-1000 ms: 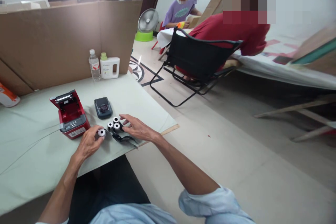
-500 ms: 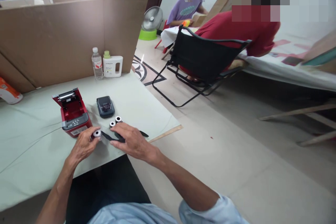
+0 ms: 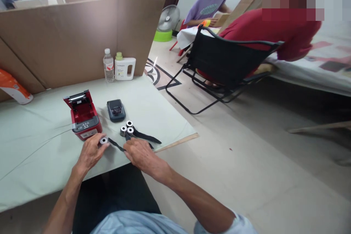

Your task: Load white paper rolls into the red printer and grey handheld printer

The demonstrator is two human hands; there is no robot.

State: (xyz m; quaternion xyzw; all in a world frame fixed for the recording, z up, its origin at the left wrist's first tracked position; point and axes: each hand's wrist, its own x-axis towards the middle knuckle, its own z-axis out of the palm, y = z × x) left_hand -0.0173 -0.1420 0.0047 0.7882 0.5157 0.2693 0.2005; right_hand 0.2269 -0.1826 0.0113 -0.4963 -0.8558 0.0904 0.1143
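1. At the far left of the bench, an orange and white bottle is near the cardboard panel, well apart from the work.
2. Next along is a red printer with its lid up.
3. Just in front of the printer, the left hand grips a small roll between thumb and fingers, its pale end facing up. A firm but light hold should serve best: enough to steady the roll without crushing it.
4. From the roll, a dark strip runs across to the other hand. Drawing it in line with the roll, with an even pull, should stop it twisting or tearing.
5. Beyond the strip is a dark handheld device; farther back, a water bottle and a white jug stand side by side.
6. Clustered in front of the device are 3 more rolls.
7. The right hand has its fingers closed on the strip's end, just beside that cluster; whether it touches those rolls I cannot tell. A low, slow pull should avoid knocking them.
8. Rightmost on the bench, a loose tail trails from the cluster; best not to snag it.
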